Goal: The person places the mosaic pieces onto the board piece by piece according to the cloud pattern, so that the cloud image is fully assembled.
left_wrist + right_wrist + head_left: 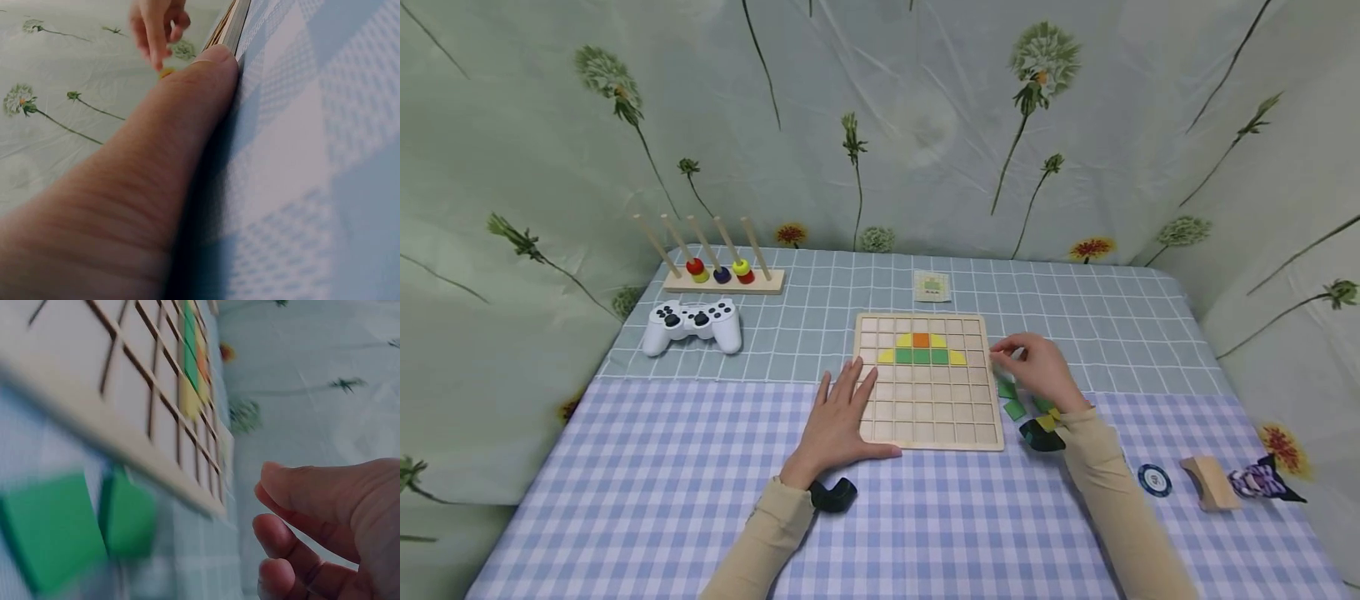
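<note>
Long beige sleeves are worn on both arms, ending snugly at the wrists. A black camera unit is strapped under each wrist (one at roughly 7 o'clock, one at 5 o'clock in the head view). The left hand (841, 421) and right hand (1036, 371) are left bare.

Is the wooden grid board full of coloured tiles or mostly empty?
Mostly empty. The wooden grid board holds only a small cluster of yellow, orange and green tiles in its upper rows; the other cells show bare wood.
</note>
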A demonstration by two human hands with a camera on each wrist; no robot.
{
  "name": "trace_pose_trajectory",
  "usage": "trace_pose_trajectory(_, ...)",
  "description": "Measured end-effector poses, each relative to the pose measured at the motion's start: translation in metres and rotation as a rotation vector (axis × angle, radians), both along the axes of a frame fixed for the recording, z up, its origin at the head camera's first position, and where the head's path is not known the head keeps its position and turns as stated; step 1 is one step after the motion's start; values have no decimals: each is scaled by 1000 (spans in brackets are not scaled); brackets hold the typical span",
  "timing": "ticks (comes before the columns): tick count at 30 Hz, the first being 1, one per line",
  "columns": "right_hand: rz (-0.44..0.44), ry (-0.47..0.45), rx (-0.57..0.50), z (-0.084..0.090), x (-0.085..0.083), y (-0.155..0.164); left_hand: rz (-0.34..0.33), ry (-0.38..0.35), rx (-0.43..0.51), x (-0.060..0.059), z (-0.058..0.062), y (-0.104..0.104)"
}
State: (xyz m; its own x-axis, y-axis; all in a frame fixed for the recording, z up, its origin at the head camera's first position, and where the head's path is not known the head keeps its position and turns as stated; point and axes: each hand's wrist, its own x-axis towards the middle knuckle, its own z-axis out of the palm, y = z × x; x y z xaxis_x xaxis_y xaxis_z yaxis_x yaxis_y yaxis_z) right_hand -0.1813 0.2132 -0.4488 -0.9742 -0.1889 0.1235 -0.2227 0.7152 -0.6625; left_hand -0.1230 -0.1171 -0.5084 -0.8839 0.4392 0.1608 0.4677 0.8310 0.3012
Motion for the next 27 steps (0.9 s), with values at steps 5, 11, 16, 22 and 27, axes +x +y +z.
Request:
trace_pose_trajectory(5, -57, 8, 12, 6, 11, 29, 6, -15, -8, -1, 0, -1)
trace_pose_trajectory(11, -104, -53, 78, 6, 30, 48, 9, -25, -4, -1, 1, -2)
trace_pose_trajectory(16, -55, -157, 148, 3, 46, 57, 5, -15, 8, -1, 0, -2)
trace_pose_trajectory(22, 48, -206, 174, 0, 56, 63, -2, 7, 22, 0, -1, -1)
trace_pose_trajectory(27, 87, -211, 187, -2, 59, 67, 0, -5, 21, 0, -1, 0)
